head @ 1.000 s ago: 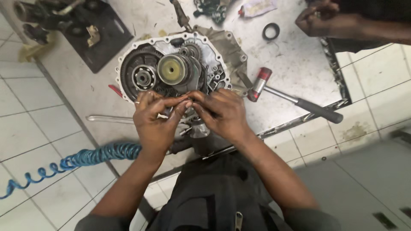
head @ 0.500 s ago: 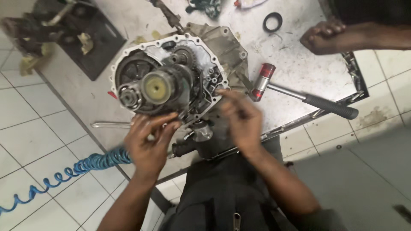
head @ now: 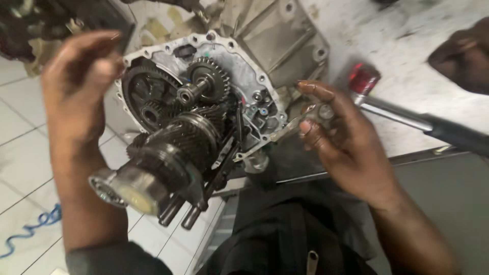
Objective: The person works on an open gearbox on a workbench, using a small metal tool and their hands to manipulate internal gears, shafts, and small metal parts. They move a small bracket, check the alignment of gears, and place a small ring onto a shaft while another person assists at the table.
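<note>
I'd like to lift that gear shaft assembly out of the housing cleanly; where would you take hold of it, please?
Probably the gear shaft assembly is best gripped around its wide ribbed gear cluster, coming from the left hand side. That side is open, while slim rods crowd the right side. The bearing end sticking out looks smooth and greasy.

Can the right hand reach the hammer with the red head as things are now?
Probably yes. The right hand is beside the hammer on the table, with nothing between, but its fingers already pinch a small metal part.
</note>
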